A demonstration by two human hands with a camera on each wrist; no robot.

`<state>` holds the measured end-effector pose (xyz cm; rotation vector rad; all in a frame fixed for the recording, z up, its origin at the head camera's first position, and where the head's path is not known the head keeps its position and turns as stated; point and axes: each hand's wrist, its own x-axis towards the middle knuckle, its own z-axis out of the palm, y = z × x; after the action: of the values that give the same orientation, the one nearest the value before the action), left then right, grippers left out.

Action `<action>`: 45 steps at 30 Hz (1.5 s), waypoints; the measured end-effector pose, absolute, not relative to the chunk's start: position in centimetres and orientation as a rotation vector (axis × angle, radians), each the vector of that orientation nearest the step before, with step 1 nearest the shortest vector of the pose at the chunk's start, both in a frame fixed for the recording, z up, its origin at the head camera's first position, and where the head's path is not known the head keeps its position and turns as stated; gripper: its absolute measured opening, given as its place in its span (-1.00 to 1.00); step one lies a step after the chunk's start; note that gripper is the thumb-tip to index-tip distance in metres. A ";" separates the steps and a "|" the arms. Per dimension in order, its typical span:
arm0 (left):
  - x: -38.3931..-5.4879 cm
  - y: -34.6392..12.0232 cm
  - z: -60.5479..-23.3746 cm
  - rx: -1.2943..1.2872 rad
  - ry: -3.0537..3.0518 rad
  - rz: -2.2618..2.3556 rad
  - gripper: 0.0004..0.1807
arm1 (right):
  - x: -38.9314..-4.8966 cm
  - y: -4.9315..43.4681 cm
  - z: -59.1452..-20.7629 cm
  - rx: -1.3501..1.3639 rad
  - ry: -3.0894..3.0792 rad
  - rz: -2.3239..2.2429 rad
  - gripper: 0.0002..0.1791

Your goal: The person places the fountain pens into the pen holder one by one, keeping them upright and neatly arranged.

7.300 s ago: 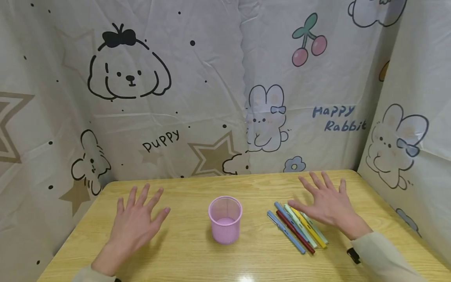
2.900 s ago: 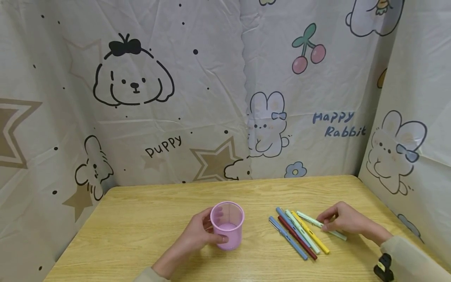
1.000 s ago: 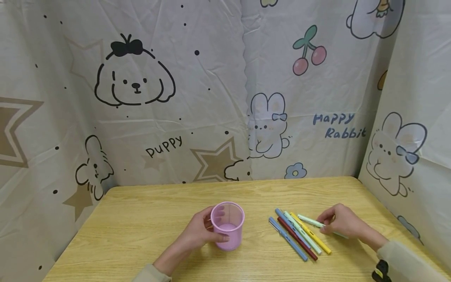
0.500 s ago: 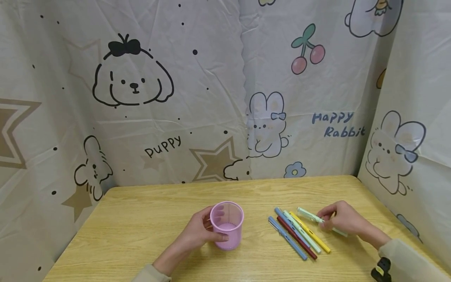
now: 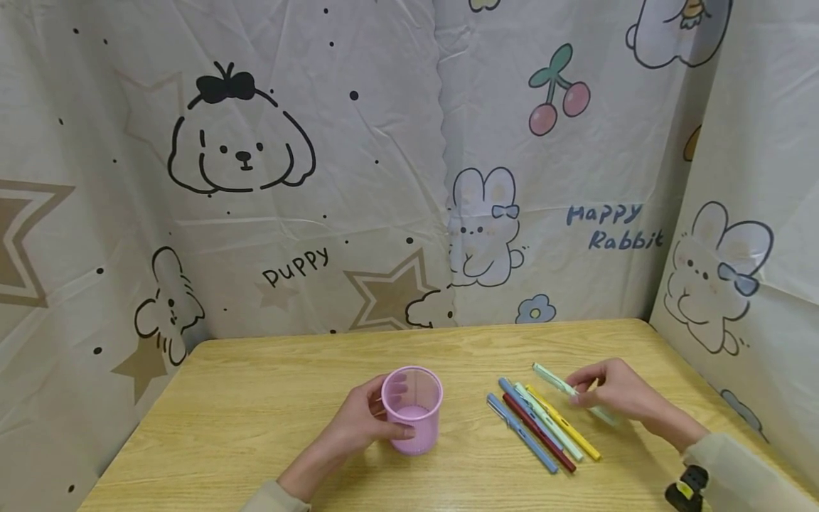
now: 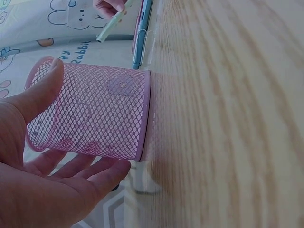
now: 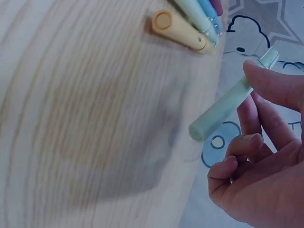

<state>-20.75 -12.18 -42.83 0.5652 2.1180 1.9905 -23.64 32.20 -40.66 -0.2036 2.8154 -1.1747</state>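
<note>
Well, the left hand holds a pink cup, the right hand pinches a green pen, other pens between them.

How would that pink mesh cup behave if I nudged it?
The pink mesh cup is probably light, being open mesh with nothing inside. It looks stiff, undented where the left hand grips it. Being broad-based, it would likely slide before tipping.

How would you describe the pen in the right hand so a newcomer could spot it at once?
On the wooden table, to the right of the pink mesh cup, lies a row of pens. Just past its right end, the right hand pinches a pale green pen. It alone is raised off the table; the other pale green pen lies in the row.
</note>
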 end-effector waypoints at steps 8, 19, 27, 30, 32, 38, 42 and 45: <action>-20.8 -12.1 -42.9 0.563 2.126 1.982 -0.06 | -23.2 30.9 -39.6 -0.185 2.770 -1.229 -0.62; -20.8 -12.2 -42.8 0.555 2.101 1.998 -0.06 | -22.6 28.5 -38.3 -0.250 2.734 -1.308 -0.59; -20.7 -12.2 -42.8 0.552 2.090 2.011 -0.04 | -22.3 26.7 -37.6 -0.263 2.730 -1.367 -0.59; -20.7 -12.1 -42.7 0.548 2.092 2.015 -0.03 | -22.2 26.0 -37.3 -0.279 2.722 -1.396 -0.61; -20.7 -12.1 -42.7 0.546 2.089 2.020 -0.02 | -22.1 25.6 -37.1 -0.281 2.717 -1.413 -0.60; -20.9 -12.0 -42.8 0.547 2.085 2.025 -0.04 | -22.2 24.5 -36.5 -0.305 2.692 -1.478 -0.59; -20.9 -12.1 -42.8 0.546 2.091 2.020 -0.05 | -22.2 23.7 -36.1 -0.321 2.664 -1.523 -0.61; -20.8 -12.1 -42.8 0.539 2.085 2.022 -0.05 | -22.2 23.2 -35.8 -0.333 2.645 -1.549 -0.62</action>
<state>-20.84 -12.05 -42.79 0.5391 2.0852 2.0215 -22.20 23.21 -35.84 -0.3325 2.6453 -1.5491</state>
